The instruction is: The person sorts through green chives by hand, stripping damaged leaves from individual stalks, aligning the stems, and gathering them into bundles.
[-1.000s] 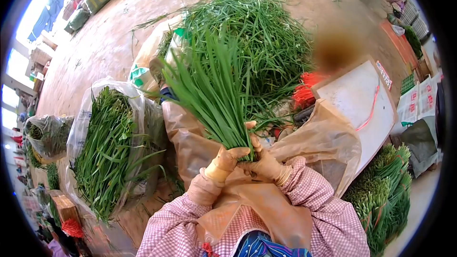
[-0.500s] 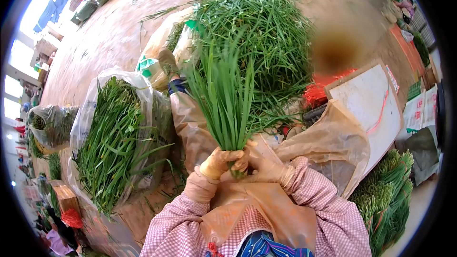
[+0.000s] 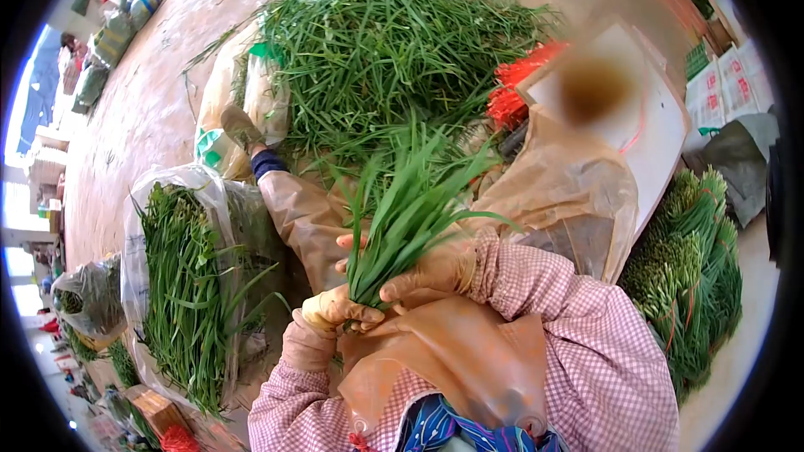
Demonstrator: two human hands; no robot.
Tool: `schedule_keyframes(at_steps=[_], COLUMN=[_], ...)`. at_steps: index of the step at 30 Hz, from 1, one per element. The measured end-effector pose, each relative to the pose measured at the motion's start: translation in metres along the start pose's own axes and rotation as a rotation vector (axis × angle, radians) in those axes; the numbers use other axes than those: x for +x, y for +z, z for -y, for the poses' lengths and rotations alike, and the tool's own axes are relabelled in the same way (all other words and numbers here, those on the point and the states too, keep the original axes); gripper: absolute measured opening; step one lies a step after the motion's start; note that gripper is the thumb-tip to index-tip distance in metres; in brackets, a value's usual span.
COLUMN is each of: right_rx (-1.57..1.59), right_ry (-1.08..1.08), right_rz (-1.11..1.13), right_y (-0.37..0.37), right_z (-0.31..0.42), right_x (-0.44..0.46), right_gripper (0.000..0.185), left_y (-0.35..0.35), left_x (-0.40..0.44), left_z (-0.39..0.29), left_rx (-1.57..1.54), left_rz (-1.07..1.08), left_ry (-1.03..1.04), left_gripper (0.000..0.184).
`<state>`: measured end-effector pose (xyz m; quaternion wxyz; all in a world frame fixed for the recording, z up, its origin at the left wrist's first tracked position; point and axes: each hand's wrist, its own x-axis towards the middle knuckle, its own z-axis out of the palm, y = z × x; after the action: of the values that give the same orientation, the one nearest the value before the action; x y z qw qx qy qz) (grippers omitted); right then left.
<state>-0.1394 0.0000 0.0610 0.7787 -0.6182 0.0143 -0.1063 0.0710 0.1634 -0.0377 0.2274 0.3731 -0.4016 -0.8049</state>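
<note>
A bunch of long green leafy stalks (image 3: 402,218) stands upright in front of my chest, its leaf tips fanned out and leaning right. My left hand (image 3: 337,308), in a pale glove, is closed round the base of the stalks. Higher up and to the right, my right hand (image 3: 431,269), also gloved, lies against the side of the bunch with its thumb in front; some fingers show behind the leaves. Beyond the bunch lies a big loose heap of the same greens (image 3: 385,50) on the floor.
An open plastic bag of greens (image 3: 180,293) stands at left. Red ties (image 3: 512,92) lie beside a white board (image 3: 620,117) at right. Tied green bundles (image 3: 687,276) are stacked at lower right. My outstretched leg (image 3: 293,209) borders the heap. Sacks (image 3: 113,38) sit at the far left.
Both hands and the bunch have moved lower, with my left hand shifting left. My right hand has risen from the base to the side of the leaves. The view has turned and tipped down.
</note>
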Motion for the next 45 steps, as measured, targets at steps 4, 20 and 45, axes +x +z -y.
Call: schedule_keyframes(at_steps=[4,20,45], right_rx=[0.533,-0.677,-1.748], right_ry=[0.06,-0.273,0.847], right_rz=[-0.19,-0.738,-0.828], right_y=[0.006,-0.044,-0.274], right_z=[0.015,0.12,0.068], right_x=[-0.006,-0.072,-0.431], right_gripper=[0.071,0.043,0.066], left_y=[0.008,0.039,0.055], left_x=[0.009,0.035,0.091], left_z=[-0.014,-0.128,-0.208], left_rx=[-0.09,0.092,0.628], left_rz=[-0.034,-0.363,-0.377], left_ry=[-0.037,-0.18,0.126], left_gripper=[0.04,0.024,0.038])
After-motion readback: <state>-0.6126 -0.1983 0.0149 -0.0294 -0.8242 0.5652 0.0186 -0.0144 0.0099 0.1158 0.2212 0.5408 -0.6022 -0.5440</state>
